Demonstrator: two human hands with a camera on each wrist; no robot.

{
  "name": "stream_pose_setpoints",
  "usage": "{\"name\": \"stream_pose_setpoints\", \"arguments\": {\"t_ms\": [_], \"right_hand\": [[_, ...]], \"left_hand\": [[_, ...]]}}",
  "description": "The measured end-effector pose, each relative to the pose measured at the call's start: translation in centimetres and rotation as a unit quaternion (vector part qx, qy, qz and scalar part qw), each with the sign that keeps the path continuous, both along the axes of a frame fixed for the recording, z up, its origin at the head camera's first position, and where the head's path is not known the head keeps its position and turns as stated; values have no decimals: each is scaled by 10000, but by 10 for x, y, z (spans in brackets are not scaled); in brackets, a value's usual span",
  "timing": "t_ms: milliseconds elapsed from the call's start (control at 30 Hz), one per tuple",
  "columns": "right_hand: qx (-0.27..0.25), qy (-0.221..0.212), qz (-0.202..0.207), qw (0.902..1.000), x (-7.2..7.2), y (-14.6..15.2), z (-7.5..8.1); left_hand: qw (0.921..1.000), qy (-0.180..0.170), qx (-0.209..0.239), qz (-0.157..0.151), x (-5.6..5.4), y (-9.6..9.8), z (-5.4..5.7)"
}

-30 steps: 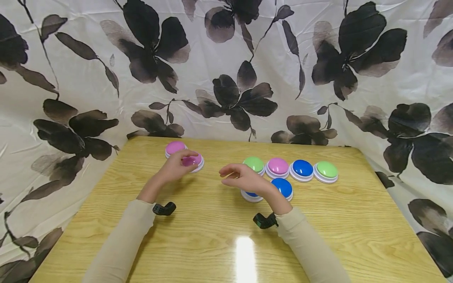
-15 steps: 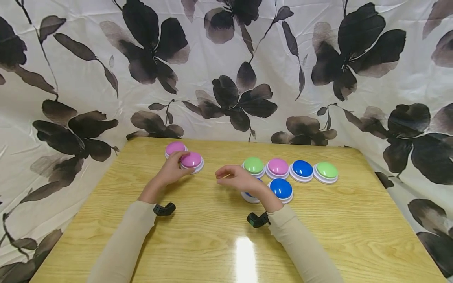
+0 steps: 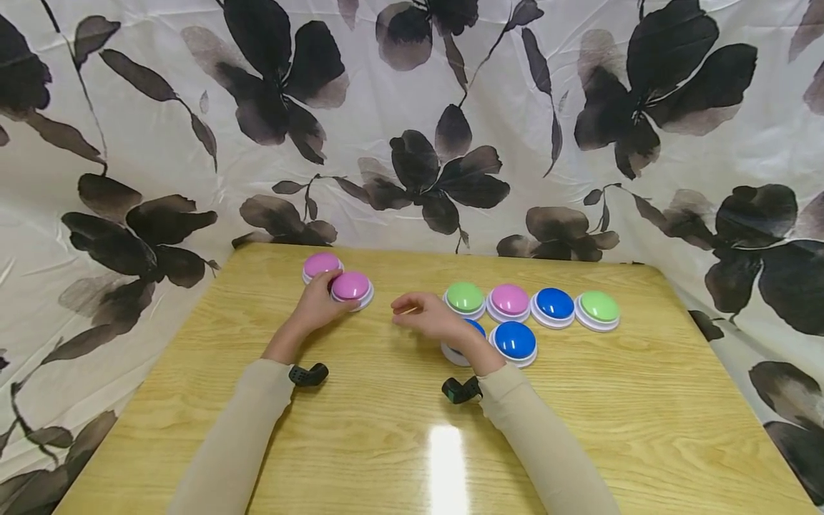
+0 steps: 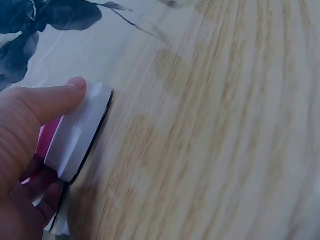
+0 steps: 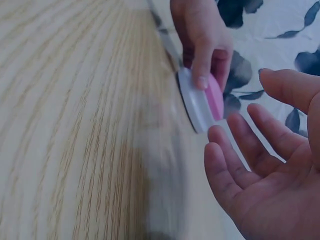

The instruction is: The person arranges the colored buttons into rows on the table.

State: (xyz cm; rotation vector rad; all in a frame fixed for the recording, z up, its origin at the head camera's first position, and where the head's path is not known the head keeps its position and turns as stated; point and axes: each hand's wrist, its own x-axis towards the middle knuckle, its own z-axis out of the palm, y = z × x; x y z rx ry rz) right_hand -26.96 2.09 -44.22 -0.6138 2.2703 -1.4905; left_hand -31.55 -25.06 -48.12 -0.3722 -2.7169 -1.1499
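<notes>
A domed pink push button [image 3: 351,287] on a white round base lies at the left of the table. My left hand [image 3: 315,306] grips it from its left side, thumb [image 4: 60,100] along the white base and fingers round the other side. A second pink button [image 3: 321,264] sits right behind it, partly covered by the left hand. My right hand [image 3: 428,315] hovers over the table with nothing in it, its fingers [image 5: 245,145] loosely bent and apart. Beneath its wrist a blue button [image 3: 475,327] is partly hidden, with another blue button [image 3: 516,340] beside it.
To the right, a back row holds a green button [image 3: 465,296], a pink button [image 3: 511,299], a blue button [image 3: 555,304] and a green button [image 3: 599,306]. A floral cloth [image 3: 360,214] hangs along the rear edge of the wooden table [image 3: 373,429].
My left hand has gone from reaching over the front pink button to holding it by its sides. The right hand has drifted slightly left, uncovering more of the green and blue buttons.
</notes>
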Motion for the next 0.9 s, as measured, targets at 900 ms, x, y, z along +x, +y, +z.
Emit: {"name": "stream_pose_setpoints", "arguments": {"t_ms": [900], "right_hand": [[-33, 14, -685, 9976, -36, -38, -19]], "left_hand": [[9986, -171, 439, -241, 8, -1, -3]]}}
